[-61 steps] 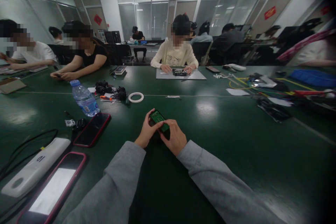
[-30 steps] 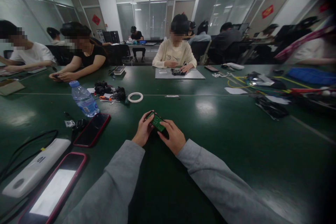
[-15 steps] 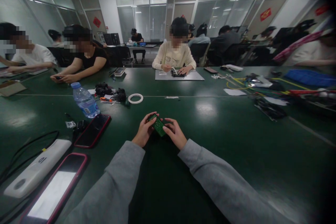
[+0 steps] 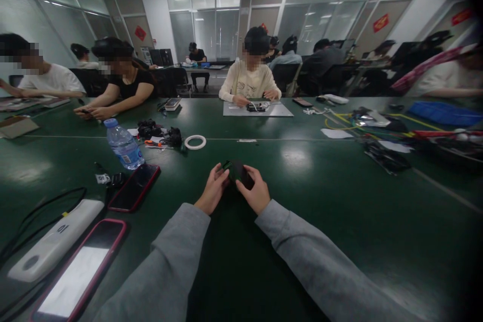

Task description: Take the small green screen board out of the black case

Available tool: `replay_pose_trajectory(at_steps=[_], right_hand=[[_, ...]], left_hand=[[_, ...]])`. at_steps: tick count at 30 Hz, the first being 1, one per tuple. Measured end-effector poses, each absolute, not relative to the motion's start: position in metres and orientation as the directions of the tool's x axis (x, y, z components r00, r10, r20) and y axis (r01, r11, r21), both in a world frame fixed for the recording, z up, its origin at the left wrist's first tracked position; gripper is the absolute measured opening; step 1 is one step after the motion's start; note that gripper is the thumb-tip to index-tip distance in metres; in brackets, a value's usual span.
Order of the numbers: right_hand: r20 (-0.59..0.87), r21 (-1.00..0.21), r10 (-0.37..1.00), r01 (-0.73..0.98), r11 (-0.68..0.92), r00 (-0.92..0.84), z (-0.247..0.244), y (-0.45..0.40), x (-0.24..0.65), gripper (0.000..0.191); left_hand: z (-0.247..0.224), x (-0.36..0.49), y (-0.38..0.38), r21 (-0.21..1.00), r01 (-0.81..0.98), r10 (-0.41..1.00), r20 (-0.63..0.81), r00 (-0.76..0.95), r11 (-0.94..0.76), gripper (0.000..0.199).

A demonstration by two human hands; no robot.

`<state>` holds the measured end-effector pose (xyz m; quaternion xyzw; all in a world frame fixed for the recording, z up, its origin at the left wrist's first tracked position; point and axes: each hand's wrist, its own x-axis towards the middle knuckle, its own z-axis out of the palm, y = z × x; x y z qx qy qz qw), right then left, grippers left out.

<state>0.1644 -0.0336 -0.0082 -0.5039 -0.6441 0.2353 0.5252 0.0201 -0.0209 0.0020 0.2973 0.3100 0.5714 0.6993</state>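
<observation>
My left hand pinches a green circuit board, now seen mostly edge-on and partly behind the fingers. Close against it is a dark, flat, roughly rectangular piece, gripped between the thumb and fingers of my right hand. I cannot tell whether the dark piece is separate from the board or joined to it. Both hands are just above the green table, in front of me.
To the left are a water bottle, a dark phone, a white device and a lit phone. A white ring lies ahead. Cables and tools spread at right. A person sits opposite.
The green board face has turned away, and a dark flat surface now shows between my hands. My right hand has closed round the dark piece.
</observation>
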Motion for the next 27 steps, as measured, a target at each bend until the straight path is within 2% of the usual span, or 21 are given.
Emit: replay_pose_trajectory(at_steps=[2,4,8,11,14,18,20,22,24,27], right_hand=[[0.559,-0.663,0.828,0.624,0.415,0.043,-0.007,-0.033,0.167,0.055],[0.634,-0.499,0.771,0.735,0.458,-0.051,-0.007,-0.034,0.167,0.056],[0.662,-0.307,0.694,0.743,0.594,-0.281,-0.005,-0.043,0.156,0.053],[0.645,-0.279,0.650,0.668,0.690,-0.401,0.002,-0.055,0.146,0.052],[0.664,-0.383,0.660,0.599,0.703,-0.351,0.008,-0.065,0.141,0.048],[0.644,-0.651,0.759,0.450,0.611,-0.097,0.003,-0.063,0.141,0.042],[0.532,-0.798,0.847,0.337,0.500,0.002,-0.004,-0.056,0.143,0.041],[0.374,-0.912,0.927,0.189,0.364,0.023,-0.011,-0.048,0.145,0.044],[0.249,-0.967,0.968,0.050,0.250,-0.016,-0.016,-0.042,0.147,0.048],[0.176,-0.984,0.979,-0.049,0.171,-0.104,-0.016,-0.040,0.148,0.053]], left_hand=[[0.003,0.025,-0.024,0.743,-0.627,0.967,-0.112,0.228,0.234,0.042],[0.005,0.028,-0.027,0.728,-0.628,0.953,-0.119,0.277,0.274,0.039],[0.006,0.027,-0.028,0.661,-0.685,0.948,-0.142,0.284,0.304,0.041],[0.005,0.019,-0.025,0.572,-0.711,0.910,-0.197,0.365,0.409,0.056],[0.009,0.012,-0.023,0.530,-0.695,0.873,-0.255,0.416,0.486,0.070],[0.015,0.009,-0.023,0.566,-0.689,0.891,-0.260,0.372,0.453,0.070],[0.017,0.010,-0.023,0.572,-0.699,0.903,-0.247,0.351,0.429,0.065],[0.018,0.010,-0.022,0.573,-0.714,0.915,-0.239,0.324,0.402,0.060],[0.018,0.009,-0.021,0.582,-0.717,0.923,-0.230,0.307,0.384,0.057],[0.019,0.008,-0.020,0.600,-0.700,0.921,-0.211,0.326,0.386,0.057]])
